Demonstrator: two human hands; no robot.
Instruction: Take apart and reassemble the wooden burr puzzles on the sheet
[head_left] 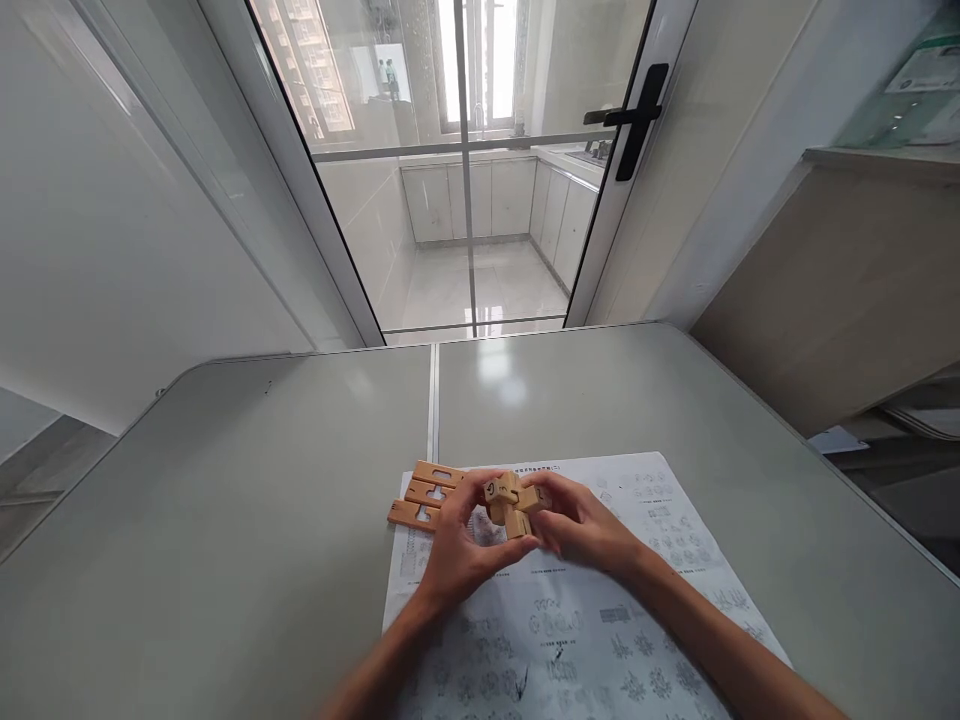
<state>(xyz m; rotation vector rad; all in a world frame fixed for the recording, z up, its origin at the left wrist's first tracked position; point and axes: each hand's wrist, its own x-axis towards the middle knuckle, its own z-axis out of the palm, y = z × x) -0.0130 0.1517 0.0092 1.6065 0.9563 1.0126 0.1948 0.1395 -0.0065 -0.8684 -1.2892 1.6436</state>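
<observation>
A light wooden burr puzzle [513, 502], made of interlocking blocks with dark letters on some ends, is held above a printed sheet. My left hand [466, 540] grips it from the left, thumb beneath and fingers along the far side. From the right, my right hand [581, 518] pinches one of its block ends. Several flat wooden pieces with cut-out slots [421, 497] lie side by side just left of my left hand, partly covered by it. Under both hands spreads the instruction sheet [555, 620], with small line drawings of puzzle shapes.
The grey table [225, 520] has a pale seam [433, 400] running away from me. Beyond its far edge stands a glass door [480, 200] with a black handle [637, 120]. A wooden cabinet [832, 280] stands at the right.
</observation>
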